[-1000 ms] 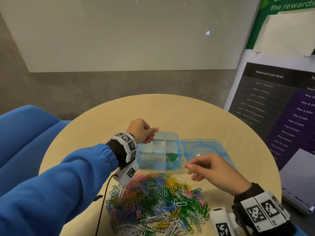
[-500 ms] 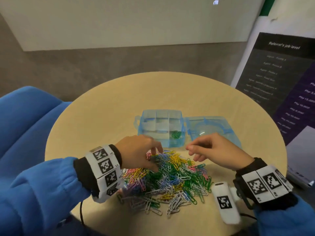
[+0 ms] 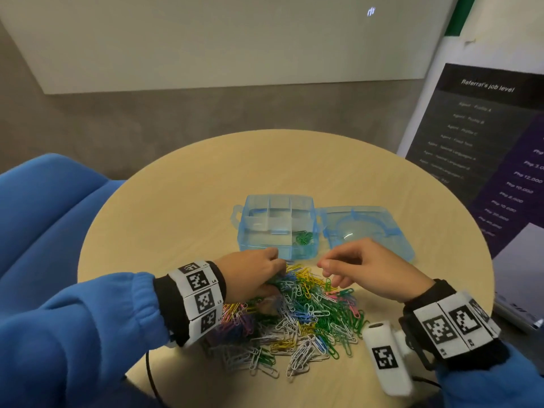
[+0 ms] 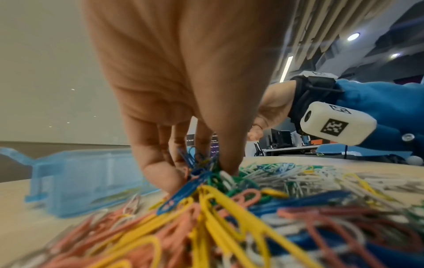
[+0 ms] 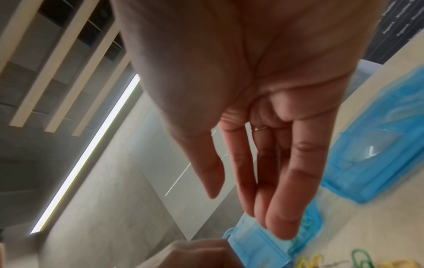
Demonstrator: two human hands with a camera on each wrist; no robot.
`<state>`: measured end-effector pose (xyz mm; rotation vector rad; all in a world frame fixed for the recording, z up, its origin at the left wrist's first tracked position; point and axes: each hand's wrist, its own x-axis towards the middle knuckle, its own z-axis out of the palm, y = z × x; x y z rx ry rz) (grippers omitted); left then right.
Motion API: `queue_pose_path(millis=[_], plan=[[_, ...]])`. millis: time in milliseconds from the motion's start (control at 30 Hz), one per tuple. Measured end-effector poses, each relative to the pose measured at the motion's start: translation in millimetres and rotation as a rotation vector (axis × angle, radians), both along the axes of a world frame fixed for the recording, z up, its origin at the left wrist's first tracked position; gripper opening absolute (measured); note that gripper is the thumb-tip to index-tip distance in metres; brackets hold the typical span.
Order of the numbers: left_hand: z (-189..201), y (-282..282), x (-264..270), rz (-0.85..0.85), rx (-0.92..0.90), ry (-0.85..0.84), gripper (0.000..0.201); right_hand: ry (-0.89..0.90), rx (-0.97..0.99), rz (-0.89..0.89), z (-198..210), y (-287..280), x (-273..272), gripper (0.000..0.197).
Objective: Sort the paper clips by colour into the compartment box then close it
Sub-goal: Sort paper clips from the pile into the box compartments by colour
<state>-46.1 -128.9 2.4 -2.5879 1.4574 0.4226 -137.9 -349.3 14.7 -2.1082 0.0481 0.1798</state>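
A heap of mixed-colour paper clips (image 3: pixel 297 316) lies on the round table, near me. Behind it stands the clear blue compartment box (image 3: pixel 278 228), its lid (image 3: pixel 368 228) folded open to the right. A few green clips (image 3: pixel 304 238) lie in its front right compartment. My left hand (image 3: pixel 265 275) is down in the heap's far left part, fingers curled and pinching a bunch of mostly blue clips (image 4: pixel 197 172). My right hand (image 3: pixel 332 266) hovers above the heap's far right side, fingers straight and relaxed (image 5: pixel 282 208), holding nothing.
The light wooden table (image 3: pixel 182 207) has bare surface to the left of and behind the box. A blue sofa (image 3: pixel 38 207) sits at the left. A dark poster board (image 3: pixel 482 148) leans at the right edge.
My left hand came back from the box to the heap and now digs into the clips. The right hand stayed above the heap. The head view tilted down.
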Motion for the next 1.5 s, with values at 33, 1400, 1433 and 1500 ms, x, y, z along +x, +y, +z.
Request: queue_pose_path(millis=[33,1400,1433,1500], plan=[[-1,0,2,0.015,-0.03,0.014,0.041,0.0,0.003,0.001,-1,1,0,0.019],[22,0,-24,0.255,-1.063,0.31,0.03,0.335,1.662,-0.34,-12,63,18,0.063],[22,0,-24,0.252,-1.06,0.284,0.028,0.339,1.674,-0.325,-12,62,18,0.067],[21,-2,-24,0.252,-1.032,0.224,0.029,0.353,1.688,-0.273,-11,62,17,0.072]])
